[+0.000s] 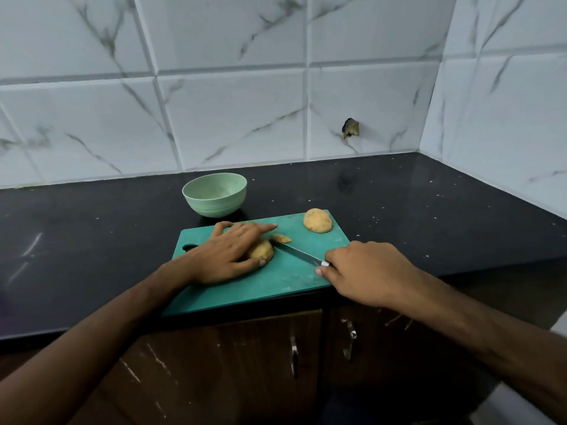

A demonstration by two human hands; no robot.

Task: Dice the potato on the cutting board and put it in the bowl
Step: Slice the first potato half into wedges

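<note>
A teal cutting board (276, 280) is laid on the black worktop (429, 216), its near edge reaching the worktop's front. A potato half (262, 250) is held down on the board by the left hand (230, 253), whose grip is curled over it, thumb at its near side and forefinger stretched out beyond it. A knife (299, 252) is grasped by the handle in the right hand (365, 271), the blade set against the potato half's right end. A thin cut slice (283, 238) is seen just beside the blade tip. A second potato half (318, 220) is placed cut side down at the board's far right corner. A pale green bowl (214, 194) is set behind the board, with nothing seen in it.
</note>
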